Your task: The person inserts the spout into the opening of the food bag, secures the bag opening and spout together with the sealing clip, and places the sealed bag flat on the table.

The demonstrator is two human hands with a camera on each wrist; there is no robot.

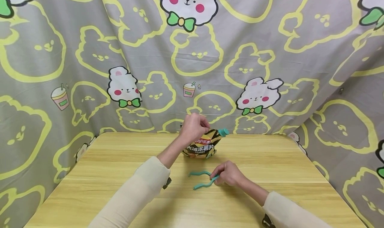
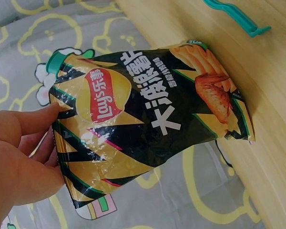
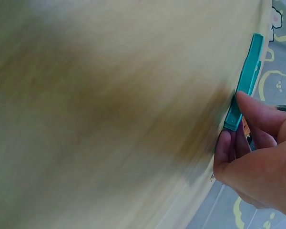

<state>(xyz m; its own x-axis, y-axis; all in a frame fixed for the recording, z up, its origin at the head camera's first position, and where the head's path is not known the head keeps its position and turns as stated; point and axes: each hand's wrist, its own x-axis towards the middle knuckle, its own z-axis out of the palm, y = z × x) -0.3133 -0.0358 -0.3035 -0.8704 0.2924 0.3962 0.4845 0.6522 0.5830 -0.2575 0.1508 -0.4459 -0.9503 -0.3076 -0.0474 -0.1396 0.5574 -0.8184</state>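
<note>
Bag (image 2: 133,109), one: black and gold, Lay's, near the desk's (image 1: 270,161) back edge; teal cap (image 2: 56,62) at a top corner. Left hand (image 1: 193,129): fingers closed in a pinch on the bag's top edge. Clip (image 3: 249,71), one: teal, arms spread, in front of the bag. Right hand (image 1: 229,174): fingers pinching the clip's joined end. Cloth (image 1: 150,54): grey, cartoon print, behind.

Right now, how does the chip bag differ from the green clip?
The chip bag is broad and printed in black and gold; the green clip is slender and plain. The left hand pinches the bag's top edge, while the right hand holds the clip with its two arms spread. Each is in one hand.
</note>
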